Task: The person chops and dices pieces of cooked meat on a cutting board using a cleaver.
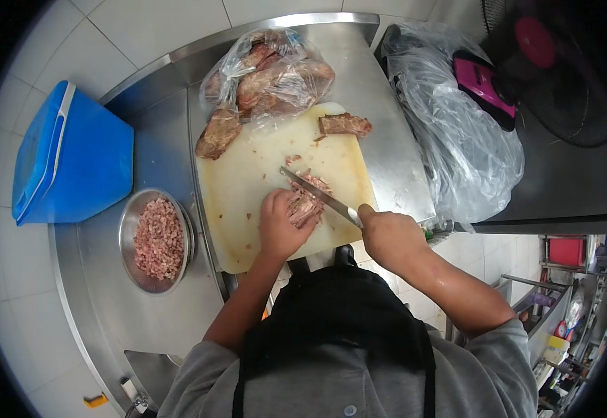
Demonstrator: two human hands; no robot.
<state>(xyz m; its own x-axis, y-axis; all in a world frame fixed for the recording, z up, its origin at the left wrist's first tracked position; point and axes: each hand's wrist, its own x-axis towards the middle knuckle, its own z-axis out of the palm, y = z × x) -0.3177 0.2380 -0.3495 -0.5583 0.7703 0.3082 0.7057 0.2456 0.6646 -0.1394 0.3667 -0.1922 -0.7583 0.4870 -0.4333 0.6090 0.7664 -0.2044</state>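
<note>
Beside a bowl [159, 240] of diced meat, the left hand [282, 221] pins meat [305, 208] on the cutting board [230, 202], fingertips best tucked, while the right [392, 240] grips a knife [324, 198] angled across it.

- Blue cooler [88, 157], on the left
- Clear plastic bag [463, 143], crumpled beside the black and pink fan [534, 43]
- Red bin [566, 251], on a rack [534, 281]
- Small orange-yellow object [96, 400], lower left

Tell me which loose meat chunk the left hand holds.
The near chunk, beside the knife; the far-left chunk and far-right chunk lie untouched.
</note>
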